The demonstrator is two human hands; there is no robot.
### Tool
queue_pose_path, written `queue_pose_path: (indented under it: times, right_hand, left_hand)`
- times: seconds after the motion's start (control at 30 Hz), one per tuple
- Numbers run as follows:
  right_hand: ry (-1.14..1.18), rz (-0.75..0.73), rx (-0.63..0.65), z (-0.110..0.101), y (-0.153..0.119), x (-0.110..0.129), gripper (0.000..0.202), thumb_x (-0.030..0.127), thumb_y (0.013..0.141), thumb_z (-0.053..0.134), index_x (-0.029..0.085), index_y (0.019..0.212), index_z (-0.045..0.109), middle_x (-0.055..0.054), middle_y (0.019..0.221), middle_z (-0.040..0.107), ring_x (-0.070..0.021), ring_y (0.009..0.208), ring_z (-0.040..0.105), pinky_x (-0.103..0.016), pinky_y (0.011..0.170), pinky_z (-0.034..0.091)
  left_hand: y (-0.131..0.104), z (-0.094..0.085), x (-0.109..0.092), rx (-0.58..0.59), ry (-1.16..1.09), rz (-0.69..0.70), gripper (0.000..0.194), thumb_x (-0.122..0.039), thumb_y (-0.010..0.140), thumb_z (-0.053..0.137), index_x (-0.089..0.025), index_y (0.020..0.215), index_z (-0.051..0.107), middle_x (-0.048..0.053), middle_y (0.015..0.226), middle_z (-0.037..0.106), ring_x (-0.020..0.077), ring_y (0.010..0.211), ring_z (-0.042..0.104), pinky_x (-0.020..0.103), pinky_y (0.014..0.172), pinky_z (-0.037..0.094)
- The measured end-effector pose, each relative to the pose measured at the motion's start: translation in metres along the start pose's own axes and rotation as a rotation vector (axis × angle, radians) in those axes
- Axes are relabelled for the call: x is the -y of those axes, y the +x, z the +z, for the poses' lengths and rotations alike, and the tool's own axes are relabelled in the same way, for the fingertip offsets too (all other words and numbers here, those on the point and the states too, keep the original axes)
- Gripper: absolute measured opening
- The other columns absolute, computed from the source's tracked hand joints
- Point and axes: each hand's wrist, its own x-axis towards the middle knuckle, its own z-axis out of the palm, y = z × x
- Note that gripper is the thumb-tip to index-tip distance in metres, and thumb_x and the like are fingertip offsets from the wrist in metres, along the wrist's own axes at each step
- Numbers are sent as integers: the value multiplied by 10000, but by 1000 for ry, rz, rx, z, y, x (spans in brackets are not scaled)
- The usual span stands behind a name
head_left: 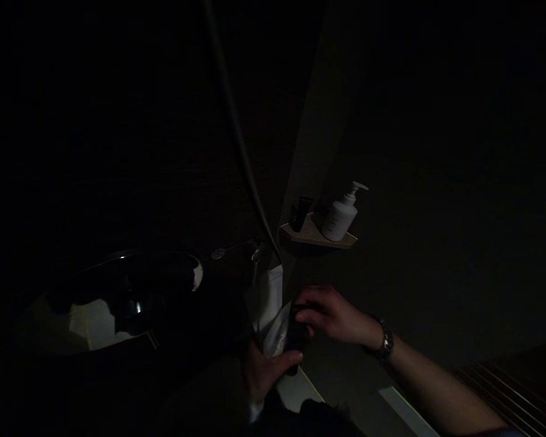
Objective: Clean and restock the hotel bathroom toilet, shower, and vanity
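The scene is very dark. My left hand [269, 371] is closed low in the middle of the head view, its thumb across a dark, narrow object [295, 337]. Against that object, on the left-hand side, is a pale, soft-looking item [277, 335] with faint lettering; its kind is unclear. My right hand [325, 312] comes from the lower right, a watch on its wrist, with bent fingers pressed at the dark object's upper end. Whether it grips only that object or something smaller is hidden. Just behind both hands stands a white, tube-like container [272, 294].
A small corner shelf [318, 240] carries a white pump bottle [340, 220] and a dark tube [303, 212]. At left is a round, shiny rim [122, 255] with pale reflections inside. A long dark strip [234, 121] runs down toward the hands. Slats [505, 388] lie lower right.
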Motion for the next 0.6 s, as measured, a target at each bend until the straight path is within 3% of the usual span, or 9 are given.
queue_pose_path:
  times: [0.1, 0.2, 0.4, 0.5, 0.6]
  right_hand:
    - [104, 168, -16, -15, 6, 4, 399, 541, 909, 657, 173, 794, 552, 16, 597, 598, -106, 518, 562, -209, 510, 405]
    - [138, 257, -24, -30, 11, 4, 453, 609, 893, 629, 171, 800, 562, 10, 574, 619, -106, 478, 550, -201, 465, 396]
    - [69, 232, -43, -35, 12, 9, 396, 548, 902, 630, 165, 803, 601, 33, 561, 569, -104, 472, 543, -206, 475, 402]
    - [-253, 79, -145, -58, 14, 21, 264, 371, 939, 603, 161, 781, 632, -14, 684, 643, -126, 606, 596, -234, 584, 443]
    - [-757, -8, -344, -101, 26, 42, 135, 222, 932, 585, 159, 905, 700, -58, 851, 715, -166, 748, 636, -267, 666, 439]
  left_hand:
    - [4, 1, -6, 81, -32, -43, 721, -375, 549, 938, -234, 1217, 708, 112, 1173, 740, 394, 1260, 587, 510, 1173, 381]
    - [4, 11, -16, 161, -199, -54, 713, -416, 607, 903, -175, 1244, 689, 144, 1174, 740, 383, 1203, 630, 499, 1130, 425]
    - [3, 19, -15, 73, -405, -254, 778, -309, 515, 951, -183, 1237, 688, 105, 1048, 771, 371, 1164, 655, 449, 1049, 489]
    - [6, 17, -7, -32, -362, -291, 592, -339, 499, 962, -170, 1021, 739, 65, 909, 769, 291, 958, 722, 365, 881, 553]
    - [5, 14, 0, -69, -339, -330, 599, -438, 451, 978, -169, 928, 733, 61, 894, 770, 229, 776, 717, 315, 702, 549]
